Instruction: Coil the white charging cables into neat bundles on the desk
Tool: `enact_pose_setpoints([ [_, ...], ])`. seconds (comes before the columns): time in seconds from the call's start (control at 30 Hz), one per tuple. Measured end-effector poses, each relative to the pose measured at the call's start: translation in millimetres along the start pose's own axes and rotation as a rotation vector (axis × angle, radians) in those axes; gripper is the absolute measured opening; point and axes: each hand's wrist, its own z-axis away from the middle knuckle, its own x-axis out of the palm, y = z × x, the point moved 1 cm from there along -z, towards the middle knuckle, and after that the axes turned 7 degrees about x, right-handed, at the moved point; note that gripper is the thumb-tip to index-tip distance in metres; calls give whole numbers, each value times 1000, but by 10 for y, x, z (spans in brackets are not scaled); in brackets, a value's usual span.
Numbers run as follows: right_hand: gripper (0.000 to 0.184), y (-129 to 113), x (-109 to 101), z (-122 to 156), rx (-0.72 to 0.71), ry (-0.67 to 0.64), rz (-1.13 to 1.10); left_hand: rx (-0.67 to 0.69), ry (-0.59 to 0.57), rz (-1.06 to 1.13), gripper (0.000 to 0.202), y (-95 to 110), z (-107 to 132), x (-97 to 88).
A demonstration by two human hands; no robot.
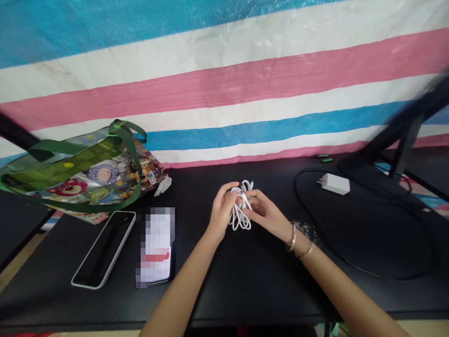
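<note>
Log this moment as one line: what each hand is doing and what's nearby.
left hand: holds looped white cable | right hand: holds it too | nearby: phone, white charger

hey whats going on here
A person is holding a bundled white cable between their left hand and right hand, above a black desk. A smartphone and a printed tote bag lie to the left on the desk, and a white power adapter lies to the right.
</note>
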Motion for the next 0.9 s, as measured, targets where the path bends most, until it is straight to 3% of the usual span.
enact_pose_setpoints([
  [0.47,33,-51,-48,-2,-19,144,49,-154,121,188,29,23,-27,17],
  [0.73,43,-39,-74,-18,48,37,-76,-231,119,282,33,7,-47,8],
  [0.9,44,-62,-74,-10,44,46,-94,-216,91,318,34,20,-45,6],
])
